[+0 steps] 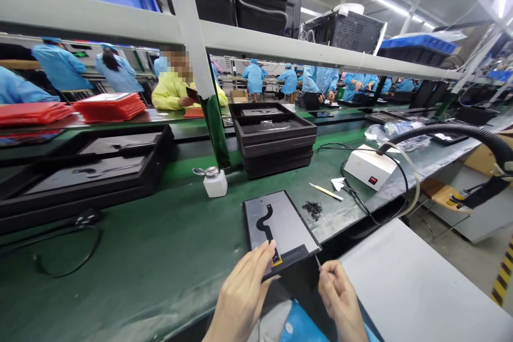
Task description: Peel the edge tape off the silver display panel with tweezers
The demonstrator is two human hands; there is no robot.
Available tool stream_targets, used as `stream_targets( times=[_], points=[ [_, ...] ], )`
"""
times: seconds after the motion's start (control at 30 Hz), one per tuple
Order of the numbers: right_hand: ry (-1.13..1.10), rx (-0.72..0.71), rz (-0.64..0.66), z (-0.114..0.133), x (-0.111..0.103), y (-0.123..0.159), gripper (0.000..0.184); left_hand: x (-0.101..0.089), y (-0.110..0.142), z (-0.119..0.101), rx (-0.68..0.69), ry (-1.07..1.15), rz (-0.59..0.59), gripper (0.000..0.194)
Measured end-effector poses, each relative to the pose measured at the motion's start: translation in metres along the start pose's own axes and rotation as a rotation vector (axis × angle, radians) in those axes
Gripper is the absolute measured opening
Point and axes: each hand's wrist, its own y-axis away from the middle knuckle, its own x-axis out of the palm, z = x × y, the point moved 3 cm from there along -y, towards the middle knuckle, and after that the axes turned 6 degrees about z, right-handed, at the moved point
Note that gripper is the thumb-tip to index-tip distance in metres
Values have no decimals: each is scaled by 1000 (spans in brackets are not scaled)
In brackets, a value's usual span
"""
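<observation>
A flat display panel [294,219] with a grey back, dark border and black wavy flex cable [264,222] lies at the green bench's front edge. My left hand [244,288] grips its near left corner, fingers on top over the cable's lower end and thumb underneath. At the near right corner, my right hand [339,291] pinches a thin metal tool [318,262]; its tip meets the panel's edge. Too little of the tool shows to tell its kind. Beside the panel sits a small pile of black scraps [312,210].
Behind the panel stand a white dispenser bottle [215,184] and stacked black trays [274,141]. Another black tray [156,171] holds panels at left. A yellow-handled pen-like tool [326,191], a white box [371,168] and a black hose [452,129] are at right. Co-workers sit beyond.
</observation>
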Motion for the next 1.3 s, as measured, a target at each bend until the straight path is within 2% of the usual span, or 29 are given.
stream_targets(
  times=[0.07, 0.17, 0.27, 0.43, 0.57, 0.63, 0.7, 0.73, 0.8, 0.83, 0.9, 0.97, 1.07, 1.2, 1.3],
  points=[
    [-6, -9, -13, 1, 0, 0, 47, -1, -1, 0, 0, 2, -3, 47],
    [-24, 42, 32, -6, 0, -1, 49, -1, 1, 1, -3, 5, 1, 46],
    [-74, 94, 66, -21, 2, 1, 48, 2, 11, 4, -25, 16, 31, 47],
    [-100, 61, 58, -55, 9, 7, 50, 12, 30, 10, -87, 30, 108, 49],
    [-75, 77, 65, -70, 6, 6, 49, 17, 40, 3, -100, 35, 104, 48],
    [-68, 88, 83, -72, 4, 4, 51, 23, 49, -12, -91, 152, 58, 41],
    [-70, 102, 107, -72, 2, 3, 53, 37, 58, -29, -136, 472, 38, 23],
    [-76, 109, 118, -71, 2, 2, 53, 50, 62, -36, -272, 708, 77, 12],
    [-94, 126, 144, -69, 3, 3, 53, 82, 69, -45, -790, 1190, 206, 21],
    [-107, 138, 158, -68, 4, 3, 53, 94, 67, -50, -881, 1263, 227, 28],
    [-138, 174, 190, -68, 7, 4, 54, 112, 56, -54, -964, 1388, 249, 45],
    [-166, 214, 217, -68, 9, 5, 54, 120, 44, -55, -985, 1504, 279, 53],
    [-188, 224, 217, -69, 8, 6, 54, 123, 34, -53, -1040, 1622, 281, 53],
    [-166, 152, 137, -72, -1, 8, 43, 127, 33, -55, -1154, 1693, 291, 62],
    [-147, 138, 106, -74, -4, 9, 41, 134, 33, -58, -1212, 1728, 327, 67]
  ],
)
